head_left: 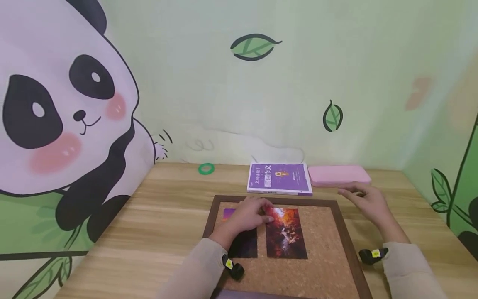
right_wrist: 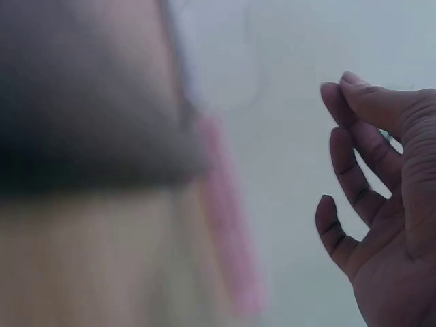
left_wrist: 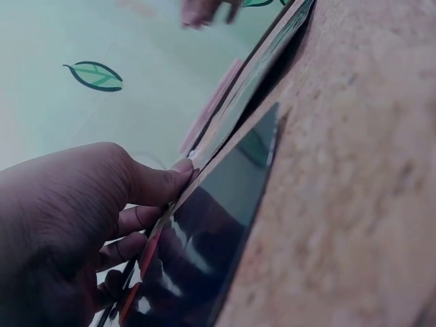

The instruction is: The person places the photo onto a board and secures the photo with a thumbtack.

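Our left hand [head_left: 249,214] pinches the red photo [head_left: 289,238] at its upper-left edge, lower centre of frame, over the cork board [head_left: 325,253]. Right hand [head_left: 367,203], lower right: fingertips close, contents unclear. We'd best square it beside the dark photo [head_left: 245,248], then flatten.

The glossy rectangular right photo [head_left: 286,241] was orange-red above black; the half-covered rectangular left photo [head_left: 246,248] (purple-topped) seemed mostly dark; the rectangular cork board [head_left: 325,249] was speckled tan.

Along the far edge of our bench [head_left: 164,216] we see a green ring [head_left: 211,169], purple book [head_left: 280,178], pink case [head_left: 337,175]; nearer, a corkboard [head_left: 325,241].
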### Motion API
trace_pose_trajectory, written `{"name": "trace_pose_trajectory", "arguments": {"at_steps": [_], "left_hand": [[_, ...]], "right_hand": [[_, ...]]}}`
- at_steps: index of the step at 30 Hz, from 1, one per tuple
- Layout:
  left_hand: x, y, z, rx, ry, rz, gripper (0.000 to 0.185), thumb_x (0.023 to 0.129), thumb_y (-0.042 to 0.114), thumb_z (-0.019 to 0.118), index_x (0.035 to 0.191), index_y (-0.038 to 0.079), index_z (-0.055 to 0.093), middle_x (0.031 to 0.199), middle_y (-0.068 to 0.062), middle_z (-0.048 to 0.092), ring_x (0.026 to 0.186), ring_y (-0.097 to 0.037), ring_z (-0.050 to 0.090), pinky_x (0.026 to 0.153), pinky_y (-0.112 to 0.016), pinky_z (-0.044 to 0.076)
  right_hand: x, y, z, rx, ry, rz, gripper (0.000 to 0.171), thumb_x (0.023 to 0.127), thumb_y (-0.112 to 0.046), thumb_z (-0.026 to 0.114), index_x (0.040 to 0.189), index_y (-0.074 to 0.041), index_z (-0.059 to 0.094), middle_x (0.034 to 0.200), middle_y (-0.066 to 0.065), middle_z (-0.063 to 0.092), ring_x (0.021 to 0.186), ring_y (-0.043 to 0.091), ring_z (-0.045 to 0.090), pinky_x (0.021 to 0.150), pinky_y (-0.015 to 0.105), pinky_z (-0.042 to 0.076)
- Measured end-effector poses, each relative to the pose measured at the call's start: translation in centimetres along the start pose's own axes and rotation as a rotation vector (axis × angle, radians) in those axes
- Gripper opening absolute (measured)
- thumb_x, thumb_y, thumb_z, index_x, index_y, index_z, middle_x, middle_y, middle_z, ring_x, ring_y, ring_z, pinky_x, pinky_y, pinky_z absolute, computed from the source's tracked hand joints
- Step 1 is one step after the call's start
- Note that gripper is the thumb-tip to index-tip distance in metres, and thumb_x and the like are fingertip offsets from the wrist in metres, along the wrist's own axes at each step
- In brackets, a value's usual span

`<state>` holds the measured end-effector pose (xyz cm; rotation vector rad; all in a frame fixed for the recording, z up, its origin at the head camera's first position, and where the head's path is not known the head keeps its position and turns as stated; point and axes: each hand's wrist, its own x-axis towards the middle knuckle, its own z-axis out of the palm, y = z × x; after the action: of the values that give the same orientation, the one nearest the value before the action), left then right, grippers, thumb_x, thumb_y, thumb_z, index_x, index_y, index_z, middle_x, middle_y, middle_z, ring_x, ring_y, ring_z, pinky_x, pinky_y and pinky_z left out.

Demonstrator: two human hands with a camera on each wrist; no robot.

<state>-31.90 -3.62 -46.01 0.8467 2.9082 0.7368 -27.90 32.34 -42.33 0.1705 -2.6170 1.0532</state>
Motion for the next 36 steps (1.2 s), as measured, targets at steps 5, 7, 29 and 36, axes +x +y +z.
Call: {"name": "trace_pose_trajectory", "arguments": {"at_steps": [5,7,29,36], "left_hand": [[-0.3,0.1,0.3,0.01,0.01,0.011,0.038,0.085,0.044,0.07,0.119,0.025,0.065,0.1,0.007,0.066,0.108,-0.017,0.052,0.097,-0.047,0.039],[-0.3,0.1,0.2,0.018,0.015,0.015,0.038,0.086,0.044,0.07,0.119,0.025,0.065,0.1,0.008,0.066,0.108,-0.017,0.052,0.096,-0.046,0.039],[-0.3,-0.1,-0.1,0.021,-0.017,0.014,0.038,0.087,0.044,0.068,0.12,0.026,0.065,0.11,0.005,0.066,0.111,-0.018,0.051,0.096,-0.049,0.039],[-0.4,0.1,-0.1,0.011,-0.018,0.006,0.038,0.087,0.042,0.068,0.121,0.024,0.064,0.107,0.005,0.066,0.109,-0.018,0.051,0.095,-0.046,0.038]], "right_hand": [[0.0,-6.2,0.8,0.058,-0.035,-0.159,0.017,0.092,-0.033,0.065,0.101,-0.022,0.074,0.1,-0.001,0.073,0.09,-0.002,0.058,0.077,0.022,0.046],[0.4,-8.6,1.8,0.089,-0.073,-0.187,0.017,0.092,-0.032,0.065,0.101,-0.021,0.074,0.097,-0.001,0.074,0.089,0.004,0.062,0.077,0.024,0.048],[1.7,-5.6,11.9,0.131,-0.465,-0.086,0.013,0.091,-0.031,0.066,0.098,-0.021,0.072,0.094,-0.004,0.071,0.091,0.015,0.059,0.086,0.036,0.044],[1.6,-6.0,12.1,0.126,-0.466,-0.142,0.008,0.09,-0.023,0.068,0.096,-0.018,0.073,0.094,-0.003,0.071,0.088,0.014,0.06,0.084,0.034,0.045]]}}
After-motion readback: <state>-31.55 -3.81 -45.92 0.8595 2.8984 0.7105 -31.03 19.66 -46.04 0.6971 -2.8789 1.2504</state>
